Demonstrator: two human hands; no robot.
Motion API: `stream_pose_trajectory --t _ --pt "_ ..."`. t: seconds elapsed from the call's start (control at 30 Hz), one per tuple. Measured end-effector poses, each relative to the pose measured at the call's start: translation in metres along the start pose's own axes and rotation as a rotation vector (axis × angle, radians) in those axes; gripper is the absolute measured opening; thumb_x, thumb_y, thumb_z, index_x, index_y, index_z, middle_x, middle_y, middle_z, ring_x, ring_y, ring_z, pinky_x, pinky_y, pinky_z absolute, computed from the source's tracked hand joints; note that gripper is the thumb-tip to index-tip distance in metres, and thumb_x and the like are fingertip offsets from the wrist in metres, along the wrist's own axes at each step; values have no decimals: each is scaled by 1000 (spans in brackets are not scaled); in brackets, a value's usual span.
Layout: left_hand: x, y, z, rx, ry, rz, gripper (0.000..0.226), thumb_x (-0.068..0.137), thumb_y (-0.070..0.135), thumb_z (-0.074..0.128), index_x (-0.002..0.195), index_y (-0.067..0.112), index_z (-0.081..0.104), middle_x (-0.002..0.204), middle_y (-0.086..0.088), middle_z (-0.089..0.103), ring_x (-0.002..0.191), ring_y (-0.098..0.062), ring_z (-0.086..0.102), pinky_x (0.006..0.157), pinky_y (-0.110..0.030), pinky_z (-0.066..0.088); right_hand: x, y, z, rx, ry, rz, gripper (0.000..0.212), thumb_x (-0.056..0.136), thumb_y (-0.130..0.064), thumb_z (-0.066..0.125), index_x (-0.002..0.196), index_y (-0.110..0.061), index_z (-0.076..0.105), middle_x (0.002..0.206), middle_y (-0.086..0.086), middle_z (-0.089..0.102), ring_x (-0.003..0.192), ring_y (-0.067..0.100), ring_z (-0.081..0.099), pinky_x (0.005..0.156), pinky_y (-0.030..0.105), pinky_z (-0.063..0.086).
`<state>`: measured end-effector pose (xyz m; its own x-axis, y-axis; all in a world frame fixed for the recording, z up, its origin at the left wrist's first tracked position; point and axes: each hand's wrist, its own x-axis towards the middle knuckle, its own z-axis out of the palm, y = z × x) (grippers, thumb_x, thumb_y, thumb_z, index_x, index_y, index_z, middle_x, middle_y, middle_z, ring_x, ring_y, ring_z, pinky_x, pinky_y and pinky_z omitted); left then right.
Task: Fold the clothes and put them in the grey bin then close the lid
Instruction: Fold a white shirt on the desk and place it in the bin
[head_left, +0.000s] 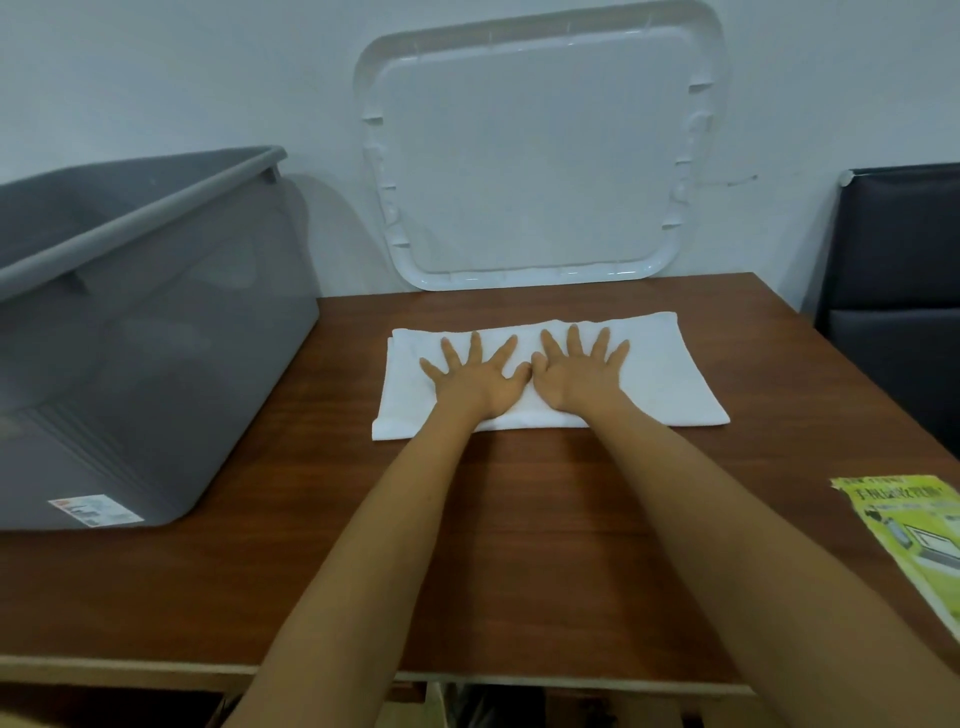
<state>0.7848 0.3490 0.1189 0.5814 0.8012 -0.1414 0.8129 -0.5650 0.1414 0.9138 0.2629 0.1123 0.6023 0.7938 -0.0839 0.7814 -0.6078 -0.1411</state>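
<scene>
My left hand (475, 376) and my right hand (579, 374) lie flat, side by side, on a white towel (670, 374). The fingers (573, 338) of both hands are straight and spread wide; they press on the cloth and grip nothing. The two thumbs are very close in the middle, but I cannot tell if they touch.

The towel is folded into a long rectangle. It lies on the brown wooden surface (519, 519), nearer to the far edge than to the near edge, with its long side along the far edge.

The grey bin (156, 322) stands at the left edge of the surface, well apart from the towel. It is open at the top, and a small sticker (93, 511) is on its side near the bottom. The white lid (535, 156) stands at the far edge of the surface, just behind the towel, and leans on the wall (156, 78).

A green leaflet (914, 540) lies at the right edge of the surface. Beyond the far right corner is a dark chair (904, 270).
</scene>
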Motion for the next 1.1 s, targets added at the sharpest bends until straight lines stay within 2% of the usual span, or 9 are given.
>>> stream_pose_trajectory --t 0.33,0.53,0.6,0.73,0.9,1.0,1.1 --pt "-67 -3 8 -1 -9 -44 69 92 82 6 155 58 -9 171 2 -17 153 -44 -22 114 -74 -15 -56 7 5 -11 -8 -65 65 103 -62 2 163 -39 -6 172 2 -12 154 45 -16 119 68 -11" --pt "-119 2 16 -4 -10 -142 72 93 81 5 157 53 -12 169 -3 -22 150 -49 -24 112 -77 -15 -103 2 2 -12 -32 -130 61 106 -57 6 163 -38 -4 172 2 -10 155 43 -13 121 66 -9" --pt "-130 3 13 0 -56 -173 74 93 81 6 158 51 -12 169 -5 -22 151 -50 -22 111 -78 -14 -115 1 -6 -11 -74 -157 61 107 -56 10 164 -36 -1 172 2 -8 156 41 -9 122 64 -7" --pt "-132 5 -10 92 -144 -143 75 96 79 13 162 45 1 172 -12 -3 154 -51 -3 117 -73 -3 -130 10 -24 -36 -66 -149 64 107 -57 19 164 -32 5 172 6 1 156 40 0 123 62 -2" --pt "-123 18 -27 98 -120 -49 69 101 70 23 162 38 19 171 -7 16 155 -42 12 122 -67 10 -144 28 -36 -51 -43 -113 65 106 -59 27 163 -28 17 170 8 15 155 40 12 123 62 2" --pt "-116 37 -34 106 -74 48 66 101 65 36 159 35 29 166 -4 31 150 -37 29 121 -60 25 -155 45 -42 -68 29 -9 61 105 -56 34 154 -20 36 159 13 36 146 40 31 120 56 18" --pt "-113 66 -37 40 -12 177 57 103 48 47 156 30 37 160 -4 42 144 -33 40 118 -56 33 -167 64 -47 -60 142 127 51 102 -48 44 140 -13 48 147 17 46 136 36 40 113 46 29"
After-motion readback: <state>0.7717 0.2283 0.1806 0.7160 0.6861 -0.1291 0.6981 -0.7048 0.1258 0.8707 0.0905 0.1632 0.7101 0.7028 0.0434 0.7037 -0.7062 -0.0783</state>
